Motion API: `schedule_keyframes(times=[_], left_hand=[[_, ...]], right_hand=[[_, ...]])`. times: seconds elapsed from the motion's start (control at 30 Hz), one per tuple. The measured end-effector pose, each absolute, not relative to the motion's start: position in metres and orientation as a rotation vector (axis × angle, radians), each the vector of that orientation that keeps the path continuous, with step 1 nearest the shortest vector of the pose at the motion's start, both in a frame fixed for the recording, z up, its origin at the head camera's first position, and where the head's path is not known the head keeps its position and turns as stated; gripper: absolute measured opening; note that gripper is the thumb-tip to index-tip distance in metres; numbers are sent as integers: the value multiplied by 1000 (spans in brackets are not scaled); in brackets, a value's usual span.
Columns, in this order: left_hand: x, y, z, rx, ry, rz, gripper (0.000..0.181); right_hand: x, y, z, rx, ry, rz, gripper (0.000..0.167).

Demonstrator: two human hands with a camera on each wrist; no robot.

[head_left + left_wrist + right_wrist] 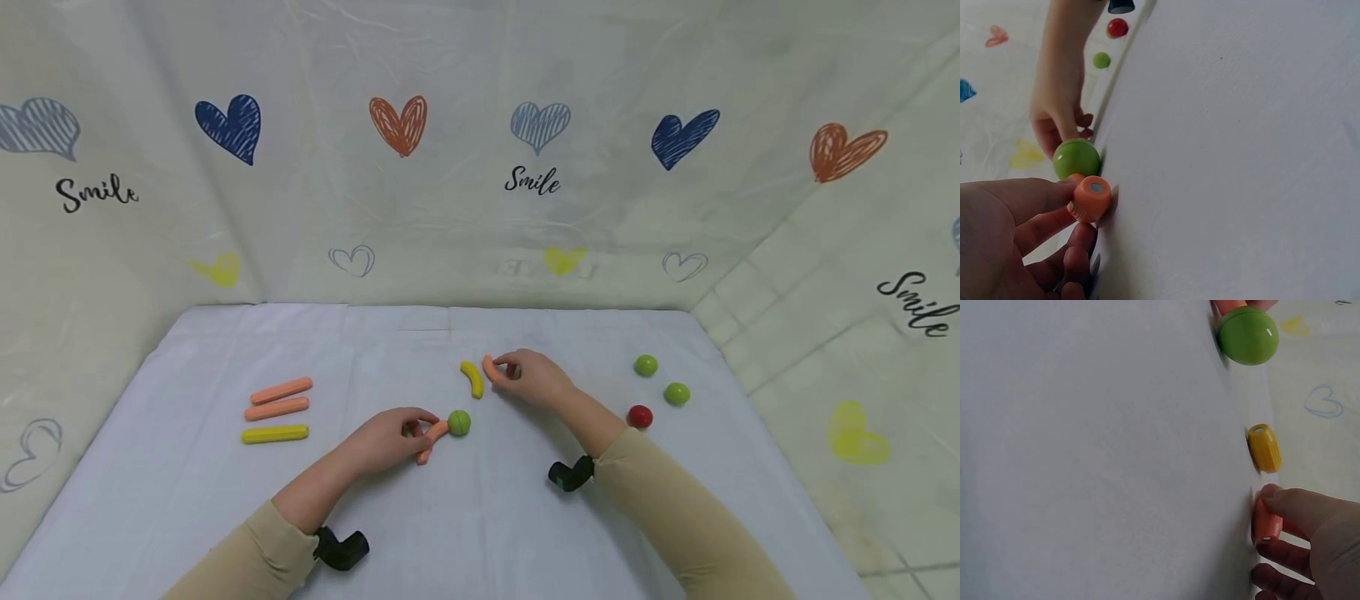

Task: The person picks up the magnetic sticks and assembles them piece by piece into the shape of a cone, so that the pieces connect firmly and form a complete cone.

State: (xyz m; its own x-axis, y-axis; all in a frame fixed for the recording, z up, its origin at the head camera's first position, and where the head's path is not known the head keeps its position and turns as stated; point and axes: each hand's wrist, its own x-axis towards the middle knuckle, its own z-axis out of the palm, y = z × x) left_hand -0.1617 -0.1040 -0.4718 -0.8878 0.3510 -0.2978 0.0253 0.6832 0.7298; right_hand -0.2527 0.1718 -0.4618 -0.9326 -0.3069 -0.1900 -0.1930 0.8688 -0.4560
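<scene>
Near the middle of the cloth, the left hand (392, 440) pinches an orange curved piece (433, 437) between thumb and fingers. A green ball (459, 422) touches or nearly touches that piece's upper right end. Farther back, the right hand (537, 379) pinches a second orange curved piece (492, 369) beside a small yellow curved piece (472, 380). The left wrist view shows the held orange piece's round end (1091, 199) in front of the green ball (1077, 159). In the right wrist view, thumb and fingers grip the orange piece (1267, 520) below the yellow one (1264, 449).
Two orange sticks (281, 390) and a yellow stick (274, 434) lie at the left of the white cloth (480, 533). Toward the right are two green balls (646, 365) and a red ball (640, 416). A curtain printed with hearts stands behind.
</scene>
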Motion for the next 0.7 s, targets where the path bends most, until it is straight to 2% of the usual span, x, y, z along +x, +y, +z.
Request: schedule_keyframes(times=[0.17, 0.7], left_hand=[[-162, -103, -473, 291, 2485, 1060, 31], [-160, -102, -469, 282, 2475, 1062, 30]], right_hand=[[-251, 173, -461, -389, 2801, -620, 40], [-237, 190, -456, -373, 2788, -630, 50]])
